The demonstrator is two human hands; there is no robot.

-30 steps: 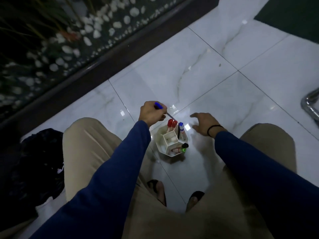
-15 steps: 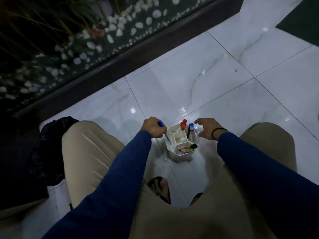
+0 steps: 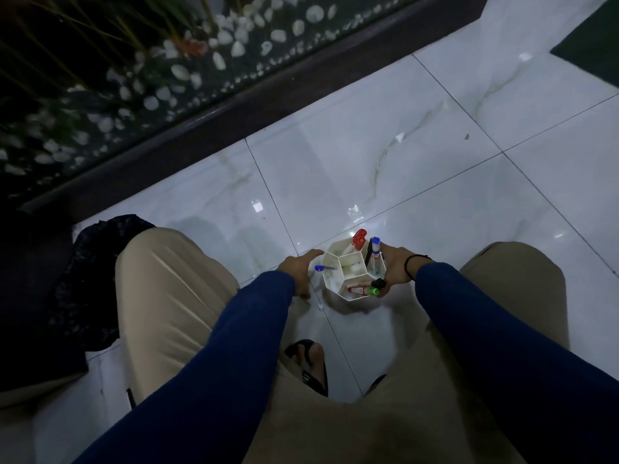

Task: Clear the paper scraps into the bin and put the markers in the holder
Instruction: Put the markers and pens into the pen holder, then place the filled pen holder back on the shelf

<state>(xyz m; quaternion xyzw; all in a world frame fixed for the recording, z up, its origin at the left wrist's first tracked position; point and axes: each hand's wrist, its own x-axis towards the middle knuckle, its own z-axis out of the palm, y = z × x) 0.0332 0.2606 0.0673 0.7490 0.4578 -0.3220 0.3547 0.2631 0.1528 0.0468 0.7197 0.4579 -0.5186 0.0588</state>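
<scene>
I see the white holder [image 3: 348,274] on the floor [image 3: 368,162] between both hands. Left hand [image 3: 296,272] spread against its side, blue pen [image 3: 323,268] just beside the fingers. Right hand [image 3: 395,267] wraps the opposite wall, markers [image 3: 359,237] standing inside.

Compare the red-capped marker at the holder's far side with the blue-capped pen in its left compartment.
The red-capped marker is thick and stands fairly upright; the blue-capped pen is thin and lies steeply tilted. The marker's cap points away from the person, the pen's toward the left hand. Both sit in the white holder.

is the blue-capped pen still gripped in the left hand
No, the blue-capped pen now lies in the left compartment of the white honeycomb holder, and the left hand rests open beside it.
</scene>
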